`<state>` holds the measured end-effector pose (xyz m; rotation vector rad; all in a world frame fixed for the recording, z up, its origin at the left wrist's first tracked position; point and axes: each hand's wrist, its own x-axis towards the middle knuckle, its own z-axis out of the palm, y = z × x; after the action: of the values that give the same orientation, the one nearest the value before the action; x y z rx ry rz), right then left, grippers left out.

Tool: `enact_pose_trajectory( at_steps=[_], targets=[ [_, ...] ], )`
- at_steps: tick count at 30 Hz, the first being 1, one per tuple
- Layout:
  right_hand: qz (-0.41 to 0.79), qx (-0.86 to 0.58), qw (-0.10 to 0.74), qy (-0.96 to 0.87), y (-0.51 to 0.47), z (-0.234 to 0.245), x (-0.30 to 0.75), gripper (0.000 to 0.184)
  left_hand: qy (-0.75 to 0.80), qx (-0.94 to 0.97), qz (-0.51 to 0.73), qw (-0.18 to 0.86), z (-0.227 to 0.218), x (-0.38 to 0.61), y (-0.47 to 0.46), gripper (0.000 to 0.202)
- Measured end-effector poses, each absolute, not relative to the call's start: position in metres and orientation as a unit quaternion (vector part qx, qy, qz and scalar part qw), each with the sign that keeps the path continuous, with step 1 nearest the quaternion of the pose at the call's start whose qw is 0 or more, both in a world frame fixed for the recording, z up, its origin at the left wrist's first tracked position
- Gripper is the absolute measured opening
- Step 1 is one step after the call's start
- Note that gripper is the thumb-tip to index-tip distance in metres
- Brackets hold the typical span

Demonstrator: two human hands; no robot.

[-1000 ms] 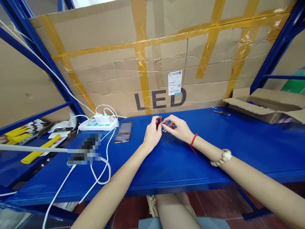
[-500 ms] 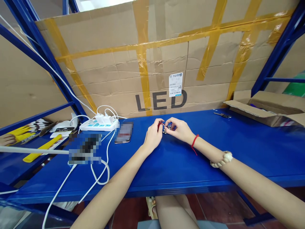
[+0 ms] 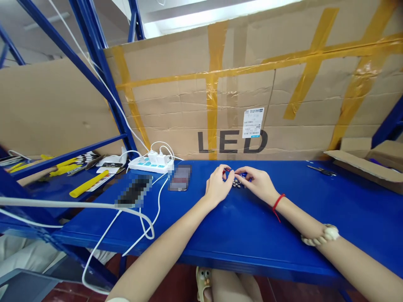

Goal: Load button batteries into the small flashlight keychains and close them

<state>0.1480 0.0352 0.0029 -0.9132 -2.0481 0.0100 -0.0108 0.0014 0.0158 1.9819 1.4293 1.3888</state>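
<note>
My left hand point(image 3: 218, 185) is closed in a pinch above the blue table point(image 3: 245, 230). A small red piece point(image 3: 225, 171) shows between its fingers, too small to name. My right hand point(image 3: 257, 183) meets it fingertip to fingertip, thumb and forefinger pressed together. Whatever the right fingers hold is too small to make out. Several small silvery metal pieces point(image 3: 236, 183) lie on the table just below the fingertips, partly hidden by the right hand. Something small and dark blue point(image 3: 244, 175) shows beside the right fingers.
Left of my hands lie two phones, one dark point(image 3: 180, 178) and one blurred point(image 3: 135, 191), with a white power strip point(image 3: 151, 166) and loose white cables. Keys point(image 3: 321, 170) and an open carton point(image 3: 362, 167) are on the right. Taped cardboard point(image 3: 176, 113) stands behind.
The camera view has turned left and up, so everything appears further right and slightly lower. My hands stay together; the left fingers now cover more of the red piece.
</note>
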Motion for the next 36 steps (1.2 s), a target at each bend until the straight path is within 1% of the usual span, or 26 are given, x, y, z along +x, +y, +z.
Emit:
enact_pose_trajectory(
  at_steps=[4, 7, 11, 20, 26, 33, 36],
  targets=[
    [-0.024, -0.378, 0.44, -0.814, 0.033, 0.003, 0.145, 0.018, 0.513, 0.664, 0.509, 0.193, 0.014, -0.012, 0.005, 0.021],
    [-0.055, -0.39, 0.455, -0.799, 0.031, 0.003, 0.142, 0.019, 0.516, 0.648, 0.518, 0.215, 0.012, -0.014, 0.009, 0.023],
    [-0.067, -0.388, 0.46, -0.796, 0.03, 0.004, 0.142, 0.019, 0.539, 0.635, 0.508, 0.219, 0.012, -0.016, 0.011, 0.029],
    [-0.056, -0.383, 0.464, -0.797, 0.029, 0.003, 0.141, 0.02, 0.577, 0.638, 0.475, 0.184, 0.017, -0.015, 0.005, 0.028],
    [-0.04, -0.378, 0.465, -0.799, 0.029, 0.002, 0.14, 0.027, 0.572, 0.656, 0.467, 0.157, 0.019, -0.015, 0.003, 0.028],
    [-0.046, -0.376, 0.44, -0.814, 0.026, 0.004, 0.138, 0.029, 0.569, 0.689, 0.441, 0.087, 0.016, -0.016, 0.005, 0.027],
    [-0.015, -0.385, 0.437, -0.813, 0.027, 0.003, 0.137, 0.03, 0.548, 0.706, 0.442, 0.072, 0.017, -0.017, 0.004, 0.025]
  ],
)
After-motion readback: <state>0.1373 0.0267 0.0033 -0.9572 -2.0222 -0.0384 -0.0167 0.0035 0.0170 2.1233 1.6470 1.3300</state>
